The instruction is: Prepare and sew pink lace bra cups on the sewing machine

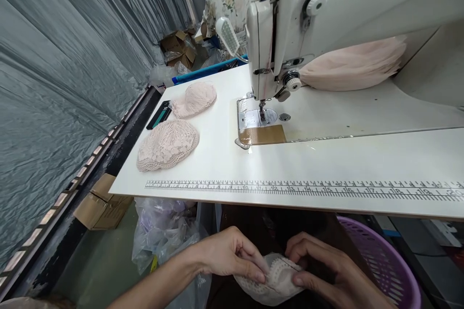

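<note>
Below the table's front edge I hold a pale pink lace bra cup (277, 282) between both hands. My left hand (241, 258) pinches its left side, thumb on top. On the opposite side, my right hand (319, 265) grips the upper right edge between thumb and fingers. A scalloped lace border shows on the piece. Two similar lace cups lie on the table at the left: a nearer one (168, 145) and a farther one (195, 99). The sewing machine (266, 53) stands beyond my hands, its presser foot (262, 111) over the metal plate.
A stack of pale pink fabric pieces (355, 65) lies under the machine arm. A ruler scale (290, 188) runs along the white table's front. Beneath are plastic bags (159, 231), a cardboard box (103, 203) and a purple basket (384, 256). Another person (232, 0) is at the back.
</note>
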{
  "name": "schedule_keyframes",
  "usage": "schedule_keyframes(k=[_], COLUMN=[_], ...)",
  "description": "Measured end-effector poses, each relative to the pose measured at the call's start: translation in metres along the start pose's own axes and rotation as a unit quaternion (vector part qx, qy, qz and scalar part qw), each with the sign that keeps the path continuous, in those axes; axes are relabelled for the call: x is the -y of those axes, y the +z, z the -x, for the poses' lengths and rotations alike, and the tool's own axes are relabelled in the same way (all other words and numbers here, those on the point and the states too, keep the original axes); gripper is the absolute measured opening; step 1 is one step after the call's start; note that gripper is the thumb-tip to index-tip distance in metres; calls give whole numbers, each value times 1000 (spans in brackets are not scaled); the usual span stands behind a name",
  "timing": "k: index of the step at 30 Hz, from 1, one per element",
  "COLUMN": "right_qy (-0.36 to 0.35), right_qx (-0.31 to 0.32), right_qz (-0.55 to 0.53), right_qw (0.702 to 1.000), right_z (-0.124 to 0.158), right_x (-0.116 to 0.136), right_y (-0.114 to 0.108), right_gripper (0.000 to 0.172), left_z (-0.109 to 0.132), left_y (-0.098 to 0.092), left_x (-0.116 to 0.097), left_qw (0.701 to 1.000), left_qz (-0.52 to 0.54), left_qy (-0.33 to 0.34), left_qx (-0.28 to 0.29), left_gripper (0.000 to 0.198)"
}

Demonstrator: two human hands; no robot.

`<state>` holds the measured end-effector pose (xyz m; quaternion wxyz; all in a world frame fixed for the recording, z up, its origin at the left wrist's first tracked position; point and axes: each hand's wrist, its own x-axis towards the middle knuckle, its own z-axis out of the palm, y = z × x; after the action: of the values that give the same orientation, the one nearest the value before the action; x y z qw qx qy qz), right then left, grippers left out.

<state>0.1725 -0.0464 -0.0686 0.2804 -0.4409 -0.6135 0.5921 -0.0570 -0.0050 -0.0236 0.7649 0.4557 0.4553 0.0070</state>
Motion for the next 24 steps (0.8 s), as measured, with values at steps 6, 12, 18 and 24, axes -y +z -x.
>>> schedule_keyframes(k=[6,12,18,24], right_qy=[3,-17,-28,71], right_qx=[0,-46,-55,-3], right_qz=[26,52,95,90], right_qw=[1000,997,994,993], right_z=[-4,-3,2,-3], right_x=[6,4,2,-1], right_y=[-2,-3,-3,4], right_gripper=[20,28,24,21], left_z=[0,0,3,4], left_y=[-1,-3,-3,1], left_x=[-2,1,3,2], left_qw=[1000,999,999,999], left_qz=[-16,-38,-36,-29], left_qy=[10,5,1,3], left_qx=[-6,-27,-35,-33], left_gripper=[52,62,64,57])
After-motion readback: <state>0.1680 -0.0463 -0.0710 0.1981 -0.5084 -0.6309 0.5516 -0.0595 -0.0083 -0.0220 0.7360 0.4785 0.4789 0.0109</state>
